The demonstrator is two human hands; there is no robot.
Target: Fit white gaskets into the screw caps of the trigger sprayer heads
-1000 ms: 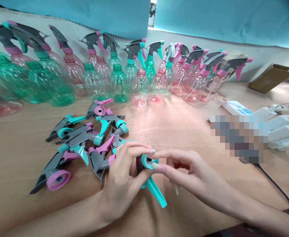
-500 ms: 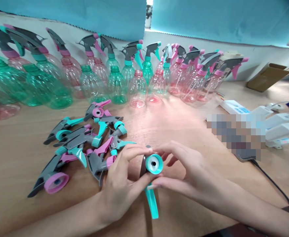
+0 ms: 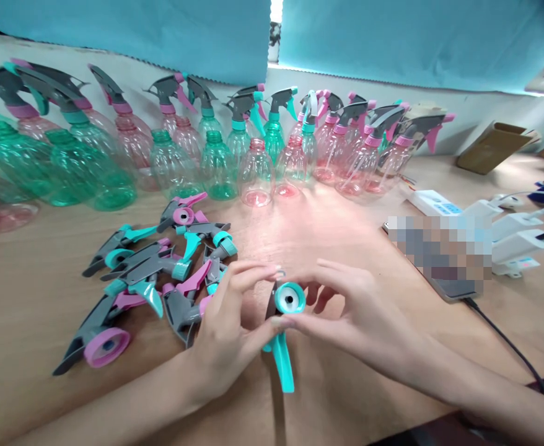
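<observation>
Between my two hands is a spray trigger head, grey with a teal collar and a teal lever that points toward me. Its round collar faces up, showing a white insert with a dark hole. My left hand grips the grey body from the left, thumb below and fingers above. From the right, my right hand has its thumb and fingers around the collar. Part of the grey body is hidden behind the fingers. Left of my left hand lies a pile of loose trigger heads in grey, pink and teal.
Open-necked bottles, green and pink, stand across the back, with fitted spray bottles behind them. A phone on a cable lies at the right, beside a white power strip and chargers. A brown box sits farther back.
The trigger head has risen slightly in view, still in both hands. My right thumb has shifted up along the collar's lower edge. The camera view has shifted a little.
</observation>
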